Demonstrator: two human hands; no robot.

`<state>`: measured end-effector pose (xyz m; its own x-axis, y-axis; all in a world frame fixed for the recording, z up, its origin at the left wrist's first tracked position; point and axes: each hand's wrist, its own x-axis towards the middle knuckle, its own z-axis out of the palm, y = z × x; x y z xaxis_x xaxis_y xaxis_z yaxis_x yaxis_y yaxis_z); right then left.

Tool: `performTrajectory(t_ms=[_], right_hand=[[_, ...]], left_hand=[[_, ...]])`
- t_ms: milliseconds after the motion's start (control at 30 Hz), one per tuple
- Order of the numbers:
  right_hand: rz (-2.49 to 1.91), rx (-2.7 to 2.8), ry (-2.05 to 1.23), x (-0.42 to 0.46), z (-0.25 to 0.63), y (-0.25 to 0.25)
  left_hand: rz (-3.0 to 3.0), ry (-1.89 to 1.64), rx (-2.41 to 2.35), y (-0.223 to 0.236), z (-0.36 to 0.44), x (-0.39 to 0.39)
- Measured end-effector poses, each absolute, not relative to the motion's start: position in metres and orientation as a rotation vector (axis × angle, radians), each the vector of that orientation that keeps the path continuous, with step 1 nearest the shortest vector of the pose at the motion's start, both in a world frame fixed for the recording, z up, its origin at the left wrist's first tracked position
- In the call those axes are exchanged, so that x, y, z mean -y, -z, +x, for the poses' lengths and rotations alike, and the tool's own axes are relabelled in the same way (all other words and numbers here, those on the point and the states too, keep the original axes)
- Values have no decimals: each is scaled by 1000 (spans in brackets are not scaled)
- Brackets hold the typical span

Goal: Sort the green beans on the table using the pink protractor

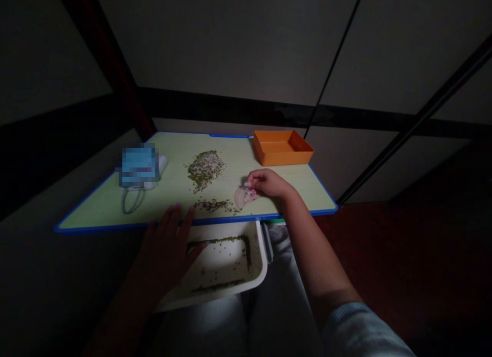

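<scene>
My right hand [265, 183] is closed in a pinch on a small pale pink fan-shaped piece [243, 196] with darker pink spots, low over the tabletop. Just left of the piece lies a loose strip of small brownish-green grains [213, 205]. Behind that strip is a larger heap of similar grains [205, 168] mixed with pale bits. My left hand [169, 244] is spread at the table's front edge, its thumb over a white plastic tub [258, 277]. Grains are scattered inside the tub, mostly along its edges. The left part of the tub is hidden by this hand.
The pale yellow-green folding table [169, 147] has a blue rim. An orange open box [286, 157] stands at its back right. A blurred blue device [139, 165] with a grey cord loop sits at the left. Dark cabinet panels [238, 49] rise behind.
</scene>
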<state>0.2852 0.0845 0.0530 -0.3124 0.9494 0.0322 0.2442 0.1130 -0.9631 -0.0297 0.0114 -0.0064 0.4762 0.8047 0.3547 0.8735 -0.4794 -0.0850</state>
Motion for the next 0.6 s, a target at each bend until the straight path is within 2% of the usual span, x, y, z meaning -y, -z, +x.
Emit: performTrajectory(t_ms=[333, 600], right_hand=[[-1221, 1681, -1206, -76, 288, -54], [-1292, 1652, -928, -51, 291, -46]], left_hand=[[-2453, 399, 1429, 6, -29, -9], [-2454, 390, 1510, 4, -23, -8]])
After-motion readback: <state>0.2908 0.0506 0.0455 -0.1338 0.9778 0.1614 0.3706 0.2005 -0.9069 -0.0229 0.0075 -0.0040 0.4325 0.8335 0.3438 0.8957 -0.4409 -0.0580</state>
